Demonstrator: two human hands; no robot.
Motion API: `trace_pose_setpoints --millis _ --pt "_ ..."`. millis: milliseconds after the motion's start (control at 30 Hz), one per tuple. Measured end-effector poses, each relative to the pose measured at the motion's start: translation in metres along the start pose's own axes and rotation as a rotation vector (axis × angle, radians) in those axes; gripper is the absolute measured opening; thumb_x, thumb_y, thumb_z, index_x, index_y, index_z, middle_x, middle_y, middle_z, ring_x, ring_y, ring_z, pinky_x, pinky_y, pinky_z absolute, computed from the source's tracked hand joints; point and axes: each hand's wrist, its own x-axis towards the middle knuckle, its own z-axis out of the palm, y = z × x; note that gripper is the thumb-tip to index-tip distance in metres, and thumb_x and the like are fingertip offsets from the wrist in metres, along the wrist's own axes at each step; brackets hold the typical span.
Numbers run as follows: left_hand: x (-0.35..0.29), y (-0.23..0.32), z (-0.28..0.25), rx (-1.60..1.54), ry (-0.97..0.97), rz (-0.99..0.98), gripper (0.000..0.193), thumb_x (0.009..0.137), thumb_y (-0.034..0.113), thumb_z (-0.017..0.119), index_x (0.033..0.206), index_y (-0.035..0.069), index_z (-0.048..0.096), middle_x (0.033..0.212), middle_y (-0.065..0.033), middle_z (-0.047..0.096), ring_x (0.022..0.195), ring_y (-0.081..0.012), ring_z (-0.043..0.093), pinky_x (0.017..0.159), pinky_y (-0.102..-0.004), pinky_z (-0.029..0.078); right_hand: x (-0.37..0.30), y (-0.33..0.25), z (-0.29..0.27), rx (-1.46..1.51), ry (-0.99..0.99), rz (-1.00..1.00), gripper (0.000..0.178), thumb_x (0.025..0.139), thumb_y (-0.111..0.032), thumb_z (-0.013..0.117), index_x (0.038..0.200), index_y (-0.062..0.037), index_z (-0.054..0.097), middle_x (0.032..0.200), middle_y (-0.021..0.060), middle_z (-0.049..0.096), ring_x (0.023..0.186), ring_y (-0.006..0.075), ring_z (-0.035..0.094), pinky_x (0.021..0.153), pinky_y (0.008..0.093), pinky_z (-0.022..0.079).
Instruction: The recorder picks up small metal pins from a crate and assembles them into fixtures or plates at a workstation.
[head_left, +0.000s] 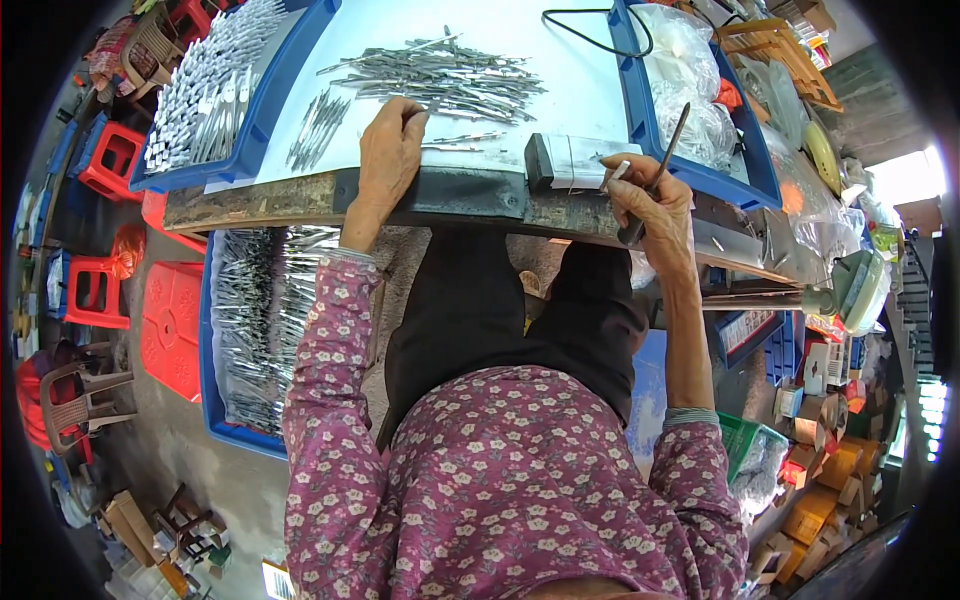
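Observation:
My left hand [390, 152] rests at the near edge of a pile of slim metal pieces [450, 80], its thumb and fingers pinched together. What they hold, if anything, is hidden. My right hand [655, 212] is closed around a tool with a dark handle [632, 233] and a long, thin metal shaft [680, 130] that slants up and away. A short white piece [617, 175] shows at that hand's fingertips; whether it is held or wrapped on a finger I cannot tell. Beside it lies a dark block [539, 162] next to a pale, flat packet [585, 162].
A blue tray [265, 125] of white-ended pieces stands at the left. Another blue tray [655, 110] holds clear plastic bags at the right. Below the wooden bench edge [260, 212], a blue crate [208, 370] contains many metal pieces. Red stools [172, 320] stand on the left floor.

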Motion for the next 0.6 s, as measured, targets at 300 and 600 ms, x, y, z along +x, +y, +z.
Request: trace_pose_setpoints --millis 300,600 --pt "-0.031 0.059 -0.009 -0.483 -0.355 -0.231 0.016 0.083 0.010 0.059 0.094 0.000 0.063 0.070 0.0038 0.056 0.059 -0.0011 0.044 0.050 -0.0154 0.033 -0.014 -0.025 0.017 -0.486 -0.038 -0.162 0.041 0.081 -0.003 0.057 0.121 -0.0062 0.052 0.073 -0.0023 0.049 0.061 0.0053 0.039 0.055 0.0192 0.034" --pt "-0.045 0.091 0.017 -0.511 -0.576 0.139 0.036 0.079 0.000 0.062 0.114 0.007 0.055 0.078 -0.0012 0.059 0.071 -0.0060 0.057 0.062 -0.0182 0.045 -0.024 -0.033 0.019 -0.685 -0.063 -0.501 0.031 0.070 0.008 0.057 0.099 -0.0034 0.055 0.080 0.0094 0.058 0.069 0.0246 0.059 0.061 0.0311 0.046"
